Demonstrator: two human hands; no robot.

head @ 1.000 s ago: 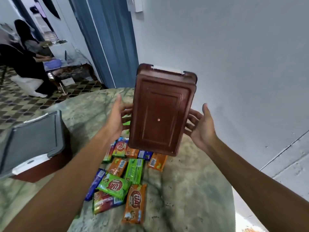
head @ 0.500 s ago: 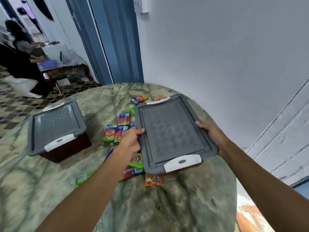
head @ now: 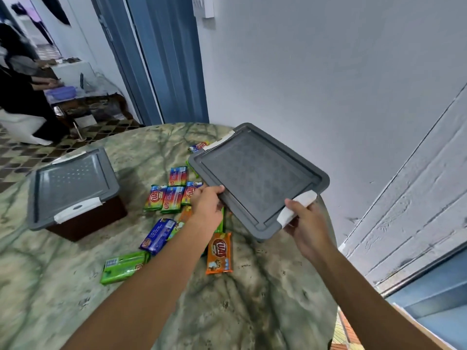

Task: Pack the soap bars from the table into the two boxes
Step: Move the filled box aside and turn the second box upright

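Observation:
A box with a grey lid [head: 257, 178] is held over the right side of the marbled round table [head: 252, 304]; only its lid and white latches show. My left hand [head: 207, 205] grips the lid's left edge. My right hand [head: 304, 223] grips the near corner at a white latch [head: 298, 208]. A second brown box [head: 86, 221] with a grey lid [head: 73, 188] stands shut at the left. Several wrapped soap bars lie between them: an orange one [head: 219, 252], a green one [head: 123, 267], a blue one [head: 158, 234] and rainbow ones [head: 164, 200].
One more soap bar [head: 198, 146] peeks out behind the held box near the table's far edge. A white wall [head: 328, 84] runs close along the right, a blue door [head: 164, 59] stands behind. A seated person [head: 15, 79] is far off at the back left.
The box was upright with its brown bottom facing me, then turned lid-up and lowered. Now it has swung clockwise and my right hand has shifted onto the near white latch.

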